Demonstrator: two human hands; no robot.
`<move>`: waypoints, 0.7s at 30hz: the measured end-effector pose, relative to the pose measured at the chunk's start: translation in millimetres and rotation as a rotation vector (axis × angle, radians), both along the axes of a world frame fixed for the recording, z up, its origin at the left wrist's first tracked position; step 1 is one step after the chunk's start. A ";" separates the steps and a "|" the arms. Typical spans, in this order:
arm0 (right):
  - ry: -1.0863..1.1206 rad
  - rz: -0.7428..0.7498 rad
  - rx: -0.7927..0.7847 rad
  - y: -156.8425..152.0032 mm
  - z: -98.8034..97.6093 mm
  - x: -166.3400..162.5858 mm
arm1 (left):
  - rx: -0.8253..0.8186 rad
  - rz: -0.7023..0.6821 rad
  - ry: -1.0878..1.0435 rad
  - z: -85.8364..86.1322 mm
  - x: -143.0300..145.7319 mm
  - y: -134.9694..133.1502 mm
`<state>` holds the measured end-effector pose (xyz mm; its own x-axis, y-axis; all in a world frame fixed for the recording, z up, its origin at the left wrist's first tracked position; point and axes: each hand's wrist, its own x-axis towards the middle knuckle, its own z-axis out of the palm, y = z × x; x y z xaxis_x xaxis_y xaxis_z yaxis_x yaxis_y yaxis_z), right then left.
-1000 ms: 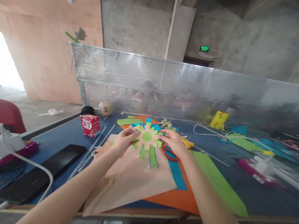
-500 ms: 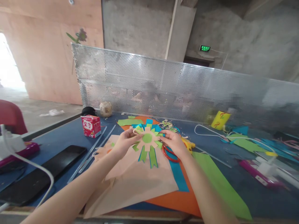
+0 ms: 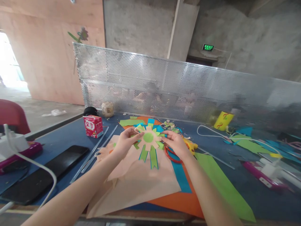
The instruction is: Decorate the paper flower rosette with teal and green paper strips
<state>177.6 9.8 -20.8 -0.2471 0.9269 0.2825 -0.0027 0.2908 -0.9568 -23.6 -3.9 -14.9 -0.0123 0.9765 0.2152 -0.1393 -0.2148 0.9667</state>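
Both my hands hold up a paper rosette (image 3: 149,140) with a green centre disc, peach and green petals, and two green-and-blue ribbon tails hanging down. My left hand (image 3: 125,143) pinches its left edge, with the thumb near the green centre. My right hand (image 3: 175,143) pinches its right edge. The rosette hovers just above a peach paper sheet (image 3: 138,182) that lies over blue and orange sheets (image 3: 178,201) on the blue table (image 3: 63,138).
Red-handled scissors (image 3: 172,155) lie under my right hand. A red carton (image 3: 93,126), clear sticks (image 3: 94,150), a black phone (image 3: 42,175) and a white cable (image 3: 44,169) sit left. A green strip (image 3: 223,185), a pink glue gun (image 3: 261,175) and scraps lie right. A perforated metal screen (image 3: 188,91) stands behind, with people beyond it.
The rosette and both hands have stayed almost still; the left thumb has slid slightly toward the green centre. The view shifted a little.
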 end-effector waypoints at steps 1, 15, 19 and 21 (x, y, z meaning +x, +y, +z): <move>0.000 -0.004 0.002 0.5 -0.4 0.3 | -0.017 -0.016 -0.019 -0.2 -0.3 0.2; 0.008 -0.040 0.026 -0.6 0.8 1.1 | -0.058 -0.071 -0.078 0.6 1.0 -2.9; -0.014 -0.042 0.037 -2.5 0.8 0.0 | -0.033 -0.018 -0.010 -0.4 1.0 -1.1; -0.021 -0.049 0.054 -3.1 1.0 -0.7 | 0.049 0.012 0.044 -1.1 -0.6 0.8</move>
